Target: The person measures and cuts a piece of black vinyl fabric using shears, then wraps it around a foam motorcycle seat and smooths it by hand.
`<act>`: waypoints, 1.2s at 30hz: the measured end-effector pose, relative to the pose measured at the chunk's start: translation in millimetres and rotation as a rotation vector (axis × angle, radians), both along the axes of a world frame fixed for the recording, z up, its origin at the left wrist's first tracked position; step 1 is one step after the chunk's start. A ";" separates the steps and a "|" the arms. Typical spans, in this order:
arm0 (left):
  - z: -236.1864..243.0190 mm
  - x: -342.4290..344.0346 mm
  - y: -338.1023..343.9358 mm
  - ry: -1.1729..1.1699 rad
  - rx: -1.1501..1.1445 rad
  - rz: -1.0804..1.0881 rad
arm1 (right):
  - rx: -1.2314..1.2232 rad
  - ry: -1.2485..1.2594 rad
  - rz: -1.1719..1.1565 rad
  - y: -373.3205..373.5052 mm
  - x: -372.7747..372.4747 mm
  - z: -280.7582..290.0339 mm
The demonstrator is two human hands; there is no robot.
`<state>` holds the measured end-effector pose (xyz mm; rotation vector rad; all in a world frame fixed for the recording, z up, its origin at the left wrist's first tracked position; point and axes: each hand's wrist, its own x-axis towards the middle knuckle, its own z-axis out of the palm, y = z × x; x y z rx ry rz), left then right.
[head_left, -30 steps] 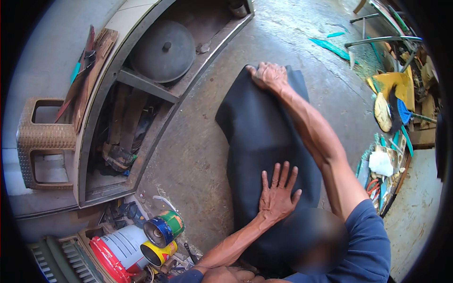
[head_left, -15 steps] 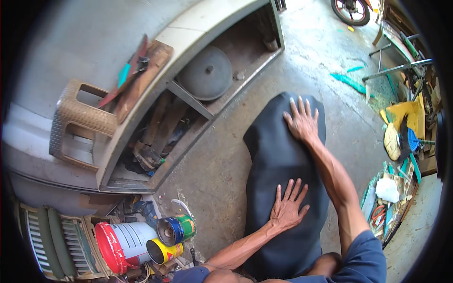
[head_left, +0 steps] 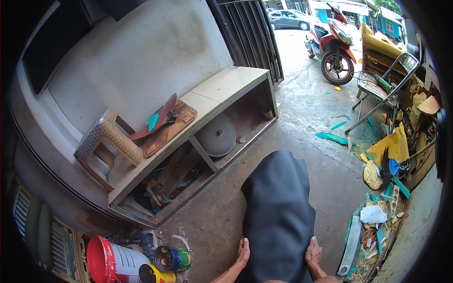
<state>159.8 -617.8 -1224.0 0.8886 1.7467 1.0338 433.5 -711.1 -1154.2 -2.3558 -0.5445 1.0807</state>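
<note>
Presently both hands rest flat, fingers extended and gripping nothing, on the near end of a black vinyl sheet [head_left: 278, 212]. Left hand [head_left: 243, 252] presses the sheet's edge at 7 o'clock; right hand [head_left: 313, 250] lies on its surface at 5 o'clock. The sheet lies on the concrete floor [head_left: 212, 221], running toward 12 o'clock.

At 9 o'clock from the left hand: blue tin [head_left: 172, 258], yellow tin [head_left: 155, 275], red-lidded white bucket [head_left: 111, 262], close together. At 3 o'clock from the right hand: scrap pile [head_left: 377, 221], just beside the sheet.

Open-fronted bench [head_left: 188, 155] stands at 10 o'clock, a bare floor strip between. Folding chair [head_left: 382, 89] and motorbike [head_left: 332, 47] at 1 o'clock, well apart.
</note>
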 end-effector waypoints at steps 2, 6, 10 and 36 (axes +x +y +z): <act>-7.2 -9.4 5.1 -0.231 -0.206 0.039 | 0.026 -0.055 -0.022 3.6 -5.6 -12.9; -8.9 -13.2 22.0 -0.299 -0.281 -0.003 | 0.189 -0.085 -0.105 18.6 -3.0 -50.0; -5.8 -25.7 36.0 -0.297 -0.295 -0.020 | 0.498 0.380 -0.269 37.7 23.0 -61.5; -0.1 -92.5 17.0 -0.353 -0.266 0.134 | 0.621 -0.151 -0.256 -17.4 59.8 -76.1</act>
